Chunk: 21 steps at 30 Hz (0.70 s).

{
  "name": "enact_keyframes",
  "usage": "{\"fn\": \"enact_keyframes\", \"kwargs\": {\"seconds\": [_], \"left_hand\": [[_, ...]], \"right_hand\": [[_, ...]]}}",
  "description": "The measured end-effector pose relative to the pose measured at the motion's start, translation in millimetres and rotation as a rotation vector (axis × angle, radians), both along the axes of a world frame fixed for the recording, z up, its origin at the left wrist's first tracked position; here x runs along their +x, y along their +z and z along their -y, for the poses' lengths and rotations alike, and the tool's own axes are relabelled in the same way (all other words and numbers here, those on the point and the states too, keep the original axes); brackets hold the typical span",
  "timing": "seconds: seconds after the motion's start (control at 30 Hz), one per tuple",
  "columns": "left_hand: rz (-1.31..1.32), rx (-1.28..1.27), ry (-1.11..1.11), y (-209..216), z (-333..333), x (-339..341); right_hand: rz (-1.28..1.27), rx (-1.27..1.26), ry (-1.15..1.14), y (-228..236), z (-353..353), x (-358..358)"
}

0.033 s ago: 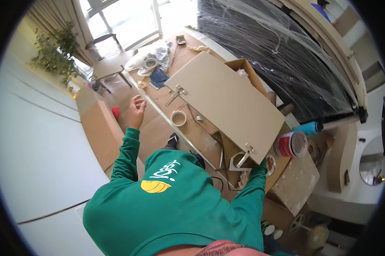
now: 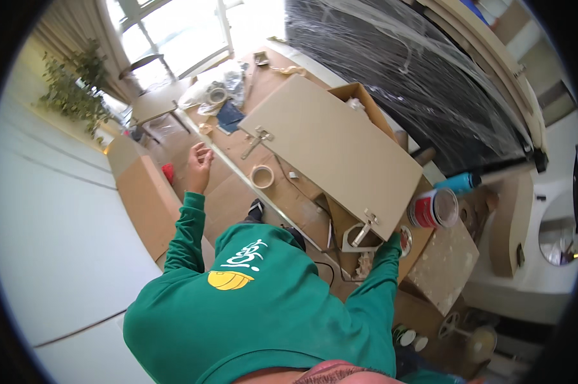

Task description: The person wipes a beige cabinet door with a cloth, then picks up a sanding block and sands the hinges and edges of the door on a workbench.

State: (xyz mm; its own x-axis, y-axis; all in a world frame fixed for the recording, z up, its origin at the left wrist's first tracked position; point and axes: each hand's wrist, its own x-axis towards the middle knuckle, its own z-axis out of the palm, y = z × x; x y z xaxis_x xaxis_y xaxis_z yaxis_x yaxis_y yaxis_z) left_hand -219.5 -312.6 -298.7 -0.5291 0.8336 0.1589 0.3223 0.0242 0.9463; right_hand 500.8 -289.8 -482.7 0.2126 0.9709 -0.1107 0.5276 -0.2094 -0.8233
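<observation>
My left hand [image 2: 199,168] is raised beside the worktable, fingers loosely bent and apart, with nothing in it. On the table lies a beige cabinet door [image 2: 334,150], with a metal hinge [image 2: 258,141] at its far left corner and another hinge [image 2: 367,228] at its near corner. My right sleeve [image 2: 384,259] reaches to that near corner. The right hand itself is hidden by the door's edge, so its fingers and anything in them do not show. Close to the cuff is a round lid or tin top [image 2: 405,240] with red on it.
A roll of tape [image 2: 262,176] lies by the table's near edge. A red and white paint can [image 2: 433,208] and a blue bottle [image 2: 458,183] stand to the right. An open cardboard box [image 2: 366,105] is behind the door. Plastic sheeting [image 2: 398,77] covers a dark surface beyond.
The whole view has shifted slightly, moving the scene a little to the left. Both arms keep nearly the same pose, and the cabinet door stays on the table.
</observation>
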Motion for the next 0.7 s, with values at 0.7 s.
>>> {"fn": "enact_keyframes", "kwargs": {"seconds": [0.7], "left_hand": [[-0.343,0.383,-0.796,31.2,-276.4,244.8]], "right_hand": [[0.529,0.569,-0.859,280.9,67.6,-139.3]]}}
